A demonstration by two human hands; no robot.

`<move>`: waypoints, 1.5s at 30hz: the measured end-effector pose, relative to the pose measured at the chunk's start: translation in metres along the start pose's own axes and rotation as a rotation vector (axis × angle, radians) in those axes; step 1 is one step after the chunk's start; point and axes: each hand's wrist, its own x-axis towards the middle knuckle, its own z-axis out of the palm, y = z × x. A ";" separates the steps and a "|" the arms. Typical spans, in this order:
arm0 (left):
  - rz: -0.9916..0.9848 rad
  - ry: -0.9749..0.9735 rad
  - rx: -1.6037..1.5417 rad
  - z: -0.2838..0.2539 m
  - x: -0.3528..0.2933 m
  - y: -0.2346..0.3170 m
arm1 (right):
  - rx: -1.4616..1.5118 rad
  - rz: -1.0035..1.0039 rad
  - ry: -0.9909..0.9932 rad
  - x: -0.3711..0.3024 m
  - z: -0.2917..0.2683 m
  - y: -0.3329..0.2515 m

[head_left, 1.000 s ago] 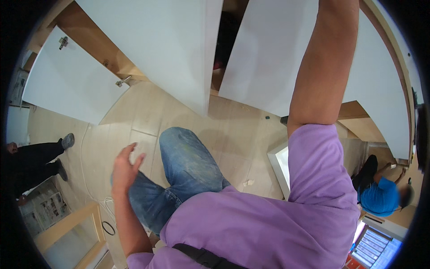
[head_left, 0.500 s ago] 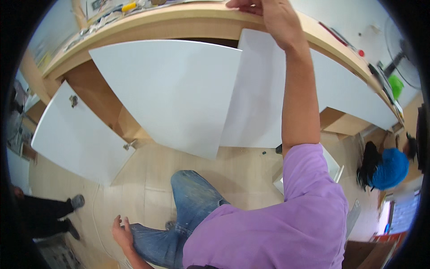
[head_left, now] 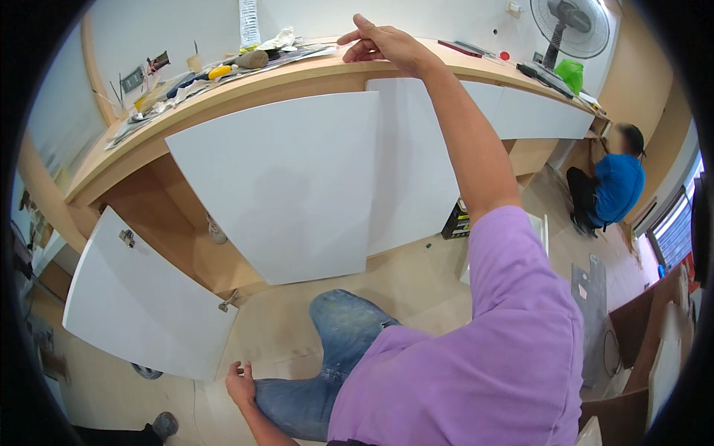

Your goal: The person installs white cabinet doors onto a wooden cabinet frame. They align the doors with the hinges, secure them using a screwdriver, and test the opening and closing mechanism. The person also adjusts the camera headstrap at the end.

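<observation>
My right hand [head_left: 383,48] reaches over the front edge of a pale wooden countertop [head_left: 312,68], fingers loosely apart and nothing in them. Below it, two white cabinet panels [head_left: 286,186] stand at the cabinet front, one overlapping the other. To their left, a white cabinet door [head_left: 145,297] hangs swung out, with metal hinges [head_left: 127,238] on its inner face. My left hand [head_left: 239,384] hovers beside my bent knee, empty, its fingers slightly curled and spread.
Tools, a yellow-handled one [head_left: 220,72] among them, and cloths lie on the counter. A fan [head_left: 569,22] and green bag [head_left: 570,75] are at the far right. A person in blue [head_left: 621,182] crouches there. Another person's shoe [head_left: 165,426] shows lower left. A white drawer box [head_left: 537,234] sits beside my arm.
The view has tipped upward, so more of the countertop, wall and fan shows. My right hand stays by the counter edge with its fingers more spread. My left hand remains near my knee.
</observation>
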 end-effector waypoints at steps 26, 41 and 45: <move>-0.116 -0.094 0.007 0.014 0.021 -0.107 | 0.227 -0.115 0.189 -0.005 0.003 0.031; -0.090 -0.092 0.154 0.023 0.025 -0.123 | 0.170 -0.184 0.040 -0.008 -0.012 0.044; -0.095 -0.122 0.227 0.026 0.018 -0.124 | 0.106 -0.216 0.062 -0.011 -0.011 0.050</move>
